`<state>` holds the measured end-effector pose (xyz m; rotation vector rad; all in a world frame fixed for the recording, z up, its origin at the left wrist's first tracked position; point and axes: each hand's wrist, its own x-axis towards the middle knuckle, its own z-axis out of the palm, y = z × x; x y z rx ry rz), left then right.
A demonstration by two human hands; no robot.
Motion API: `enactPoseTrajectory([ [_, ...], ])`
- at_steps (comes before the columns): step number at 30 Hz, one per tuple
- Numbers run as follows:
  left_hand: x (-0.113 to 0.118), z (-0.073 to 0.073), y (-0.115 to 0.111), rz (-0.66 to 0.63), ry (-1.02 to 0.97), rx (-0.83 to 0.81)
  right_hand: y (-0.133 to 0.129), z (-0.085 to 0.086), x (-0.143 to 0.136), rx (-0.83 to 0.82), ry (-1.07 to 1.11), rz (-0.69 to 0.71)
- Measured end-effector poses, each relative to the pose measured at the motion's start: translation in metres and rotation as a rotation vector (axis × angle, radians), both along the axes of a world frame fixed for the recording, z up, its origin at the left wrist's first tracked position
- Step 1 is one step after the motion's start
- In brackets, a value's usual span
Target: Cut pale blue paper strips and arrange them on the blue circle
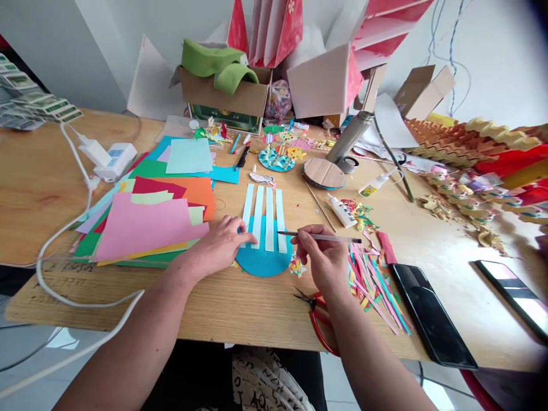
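A round blue piece of paper (264,265) lies on the table before me. Several pale blue paper strips (269,214) stand side by side across its upper part and reach past its far edge. My left hand (222,242) rests at the disc's left side, thumb and fingers apart, touching the leftmost strips. In my right hand (321,251) is a slim pen (329,236), held nearly level. Its dark tip points left and sits over the rightmost strip; whether it touches the paper I cannot tell. Red-handled scissors (319,325) lie just below my right hand.
Stacked coloured paper (145,228) lies left, near a white cable (43,262). Cut paper strips (377,285) and a black phone (432,314) are right. Beyond are a glue bottle (341,210), cardboard disc (324,173), metal flask (351,137) and decorated blue disc (276,161).
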<state>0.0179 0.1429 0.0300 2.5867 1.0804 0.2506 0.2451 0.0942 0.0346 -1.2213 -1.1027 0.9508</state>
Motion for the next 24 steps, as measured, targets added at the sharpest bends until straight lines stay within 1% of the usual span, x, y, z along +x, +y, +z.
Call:
enactPoseTrajectory([
  [4, 0.000, 0.000, 0.000, 0.004, -0.001, 0.014, -0.002, 0.009, 0.006, 0.060, -0.011, -0.048],
  [6, 0.000, -0.002, 0.001, -0.006, -0.010, 0.034, -0.004, 0.017, 0.011, 0.071, -0.079, -0.061],
  [8, -0.001, -0.004, 0.002, -0.011, -0.011, 0.035, -0.006, 0.023, 0.019, 0.079, -0.203, -0.057],
  [9, -0.001, -0.005, 0.002, -0.014, -0.015, 0.033, -0.007, 0.025, 0.024, 0.086, -0.293, -0.043],
  [11, -0.001, -0.007, 0.002, -0.014, -0.036, 0.035, -0.005, 0.028, 0.036, 0.122, -0.543, -0.004],
  [14, -0.002, -0.009, 0.003, -0.009, -0.070, 0.055, 0.001, 0.024, 0.055, 0.234, -1.045, 0.065],
  [15, -0.002, -0.010, 0.003, -0.009, -0.077, 0.063, 0.004, 0.021, 0.061, 0.254, -1.206, 0.121],
  [17, -0.002, -0.011, 0.004, -0.010, -0.094, 0.082, 0.011, 0.015, 0.069, 0.235, -1.459, 0.223],
  [20, -0.003, -0.012, 0.005, -0.001, -0.122, 0.099, 0.019, 0.005, 0.075, 0.182, -1.696, 0.307],
  [22, -0.003, -0.012, 0.006, 0.008, -0.136, 0.096, 0.023, 0.000, 0.077, 0.167, -1.767, 0.330],
  [24, -0.002, -0.011, 0.006, 0.017, -0.146, 0.086, 0.025, -0.003, 0.078, 0.164, -1.790, 0.337],
])
